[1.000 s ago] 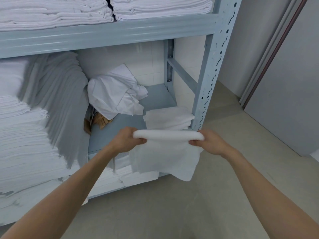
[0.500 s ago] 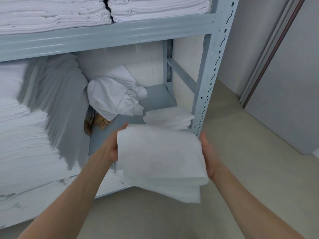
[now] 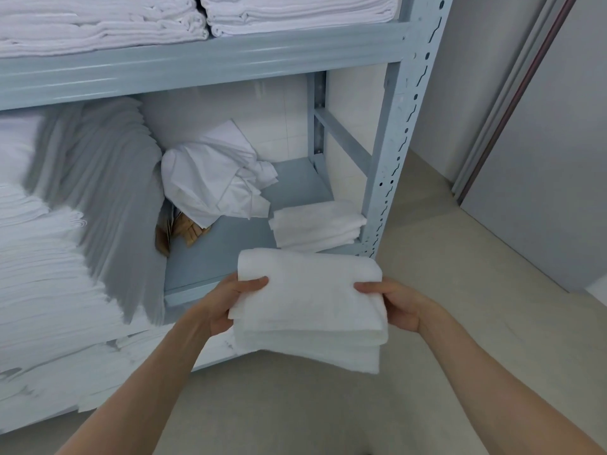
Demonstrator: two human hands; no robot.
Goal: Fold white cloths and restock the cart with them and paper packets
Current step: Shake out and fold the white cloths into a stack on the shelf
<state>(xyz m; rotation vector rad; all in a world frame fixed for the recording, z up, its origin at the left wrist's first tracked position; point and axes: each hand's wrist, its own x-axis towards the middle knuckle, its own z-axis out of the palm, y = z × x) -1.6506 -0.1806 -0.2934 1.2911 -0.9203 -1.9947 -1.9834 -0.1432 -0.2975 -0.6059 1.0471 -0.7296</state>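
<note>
Nearest us, over bare floor (image 3: 427, 372), we hold the folded cloth (image 3: 308, 307) flat, its layered edges facing us, far edge just short of the shelf's front lip (image 3: 190, 290). Our left hand (image 3: 226, 303) grips its nine o'clock side, thumb curled on top; our right hand (image 3: 394, 303) does likewise at three o'clock. At twelve o'clock lies open shelf, a small folded stack (image 3: 315, 224) by the upright post (image 3: 394, 159), then a crumpled sheet (image 3: 213, 182) and brown paper packets (image 3: 184, 229) at eleven.
</note>
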